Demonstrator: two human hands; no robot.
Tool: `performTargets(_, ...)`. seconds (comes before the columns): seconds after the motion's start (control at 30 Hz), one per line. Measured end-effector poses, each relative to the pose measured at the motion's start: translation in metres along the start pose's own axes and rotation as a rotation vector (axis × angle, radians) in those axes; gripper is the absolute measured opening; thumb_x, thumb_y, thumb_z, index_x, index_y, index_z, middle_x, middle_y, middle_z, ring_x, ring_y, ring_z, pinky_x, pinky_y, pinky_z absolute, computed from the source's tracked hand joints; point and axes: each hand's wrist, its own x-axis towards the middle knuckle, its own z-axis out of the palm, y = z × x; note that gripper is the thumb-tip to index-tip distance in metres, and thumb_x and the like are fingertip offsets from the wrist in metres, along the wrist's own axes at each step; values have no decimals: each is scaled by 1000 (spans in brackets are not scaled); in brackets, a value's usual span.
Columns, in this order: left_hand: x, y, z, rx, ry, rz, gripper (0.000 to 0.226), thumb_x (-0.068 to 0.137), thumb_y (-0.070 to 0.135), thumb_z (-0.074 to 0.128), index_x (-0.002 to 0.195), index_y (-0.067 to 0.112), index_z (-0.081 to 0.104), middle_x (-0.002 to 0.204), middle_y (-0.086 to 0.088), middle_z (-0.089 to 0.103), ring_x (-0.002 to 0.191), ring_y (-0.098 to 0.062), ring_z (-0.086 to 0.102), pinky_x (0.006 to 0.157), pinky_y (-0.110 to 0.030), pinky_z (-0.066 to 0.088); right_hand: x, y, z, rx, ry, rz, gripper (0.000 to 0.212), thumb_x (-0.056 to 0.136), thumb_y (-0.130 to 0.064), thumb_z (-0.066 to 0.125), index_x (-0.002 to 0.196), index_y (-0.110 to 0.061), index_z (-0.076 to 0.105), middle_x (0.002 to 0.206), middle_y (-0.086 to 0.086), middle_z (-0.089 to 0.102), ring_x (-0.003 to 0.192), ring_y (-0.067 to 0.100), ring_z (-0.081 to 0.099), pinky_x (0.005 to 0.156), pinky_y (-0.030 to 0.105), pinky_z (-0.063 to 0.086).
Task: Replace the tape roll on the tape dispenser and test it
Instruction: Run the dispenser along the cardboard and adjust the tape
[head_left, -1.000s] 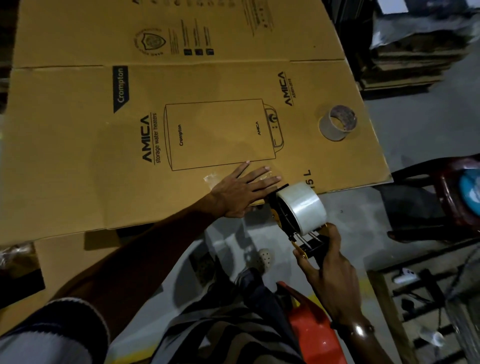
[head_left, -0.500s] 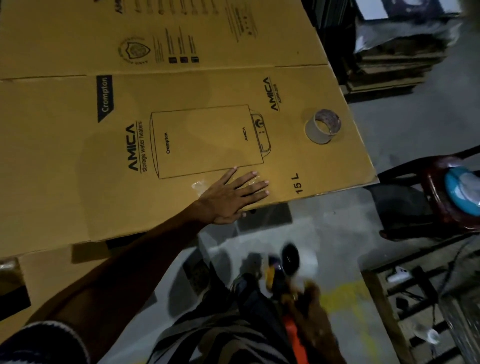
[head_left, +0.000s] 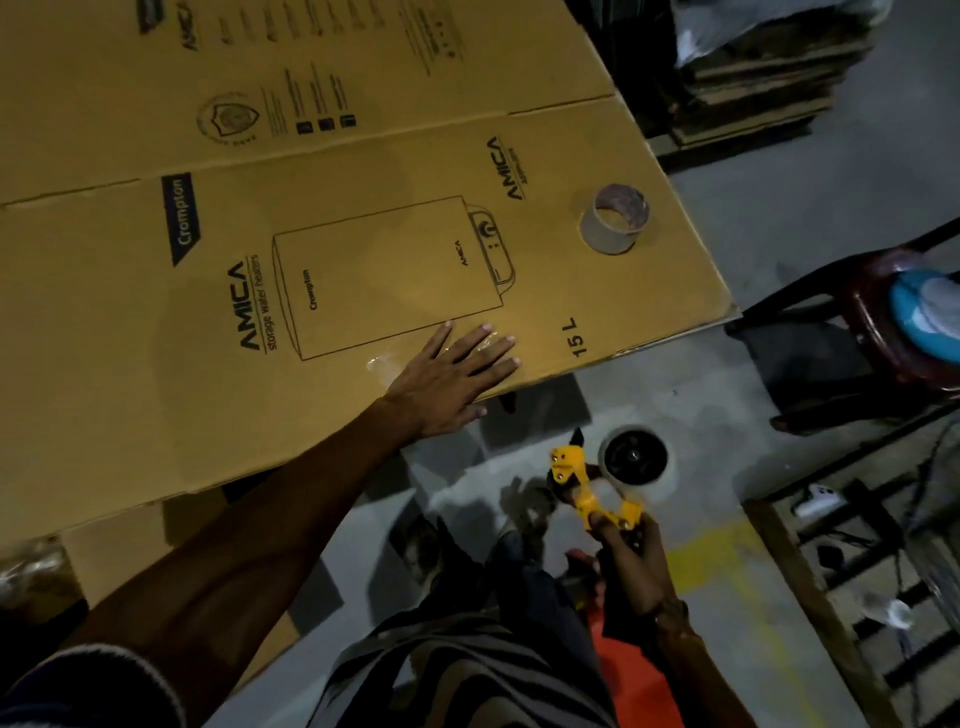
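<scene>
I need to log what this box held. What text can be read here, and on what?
All on the flattened cardboard box:
"Crompton", dark label at left and inside the heater drawing
"AMICA", large at left, top right, small on the drawing
"storage water heaters", beside the left AMICA
"15 L", near the front edge
Upper panel fine print and round emblem: too blurred.
</scene>
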Motion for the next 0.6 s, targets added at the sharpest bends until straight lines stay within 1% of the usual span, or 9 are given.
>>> performTargets(0.03, 0, 1, -2, -7, -9, -9, 76, 96, 53, 43, 157, 26, 6, 167, -2, 1, 153, -29, 2, 119, -56, 8, -2, -7, 1, 1, -26, -14, 43, 88, -35, 72, 119, -16, 49, 54, 7, 55, 43, 23, 49, 58, 54, 55)
performTargets(0.1, -1, 2, -5, -19, -25, -24, 74, 96, 51, 42, 157, 25, 8, 166, -4, 2, 153, -29, 3, 120, -53, 10, 0, -16, 3, 29, -66, -12, 34, 95, -30, 67, 118, -13, 48, 58, 18, 53, 41, 25, 46, 44, 41, 48)
performTargets(0.17, -3, 3, -6, -44, -36, -46, 72, 97, 53, 38, 156, 22, 9, 166, -6, 3, 153, -29, 4, 121, -52, 13, 0, -27, 7, 63, -64, -18, 33, 96, -29, 65, 117, -8, 51, 66, 26, 56, 43, 27, 49, 40, 31, 44)
performTargets(0.23, -6, 6, -8, -70, -35, -79, 69, 98, 53, 35, 155, 20, 16, 166, -6, 7, 152, -28, 8, 122, -50, 16, -1, -34, 10, 109, -94, -52, 48, 90, -42, 70, 117, -6, 56, 71, 21, 62, 49, 28, 55, 50, 33, 48)
performTargets(0.3, -7, 8, -12, -128, 12, -132, 62, 97, 50, 38, 150, 19, 30, 164, -6, 19, 149, -28, 19, 119, -46, 24, -3, -39, 10, 130, -115, -68, 66, 78, -61, 73, 114, -7, 61, 75, 17, 65, 59, 28, 60, 62, 37, 49)
performTargets(0.33, -7, 9, -15, -164, 48, -156, 55, 97, 47, 41, 144, 20, 40, 160, -6, 28, 146, -28, 27, 117, -45, 29, -4, -41, 10, 133, -142, -71, 68, 79, -66, 70, 111, -6, 63, 73, 19, 64, 57, 30, 59, 60, 38, 49)
performTargets(0.43, -5, 11, -25, -289, 143, -238, 33, 94, 38, 52, 121, 21, 61, 147, -2, 47, 132, -26, 42, 105, -45, 41, -5, -54, 12, 155, -230, -68, 62, 88, -63, 56, 103, -4, 67, 64, 27, 57, 45, 31, 55, 47, 33, 48)
performTargets(0.5, -4, 13, -31, -392, 161, -306, 27, 95, 34, 53, 115, 21, 67, 140, 0, 54, 125, -25, 45, 100, -42, 42, -7, -63, 13, 141, -254, -60, 65, 87, -66, 53, 100, -4, 72, 63, 26, 57, 45, 30, 55, 47, 33, 49)
performTargets(0.6, -3, 12, -44, -630, 176, -418, 27, 97, 25, 52, 117, 17, 68, 128, -2, 63, 116, -25, 53, 95, -36, 42, -9, -75, 15, 140, -285, -28, 75, 84, -71, 51, 93, 0, 76, 64, 26, 58, 47, 32, 57, 51, 37, 51)
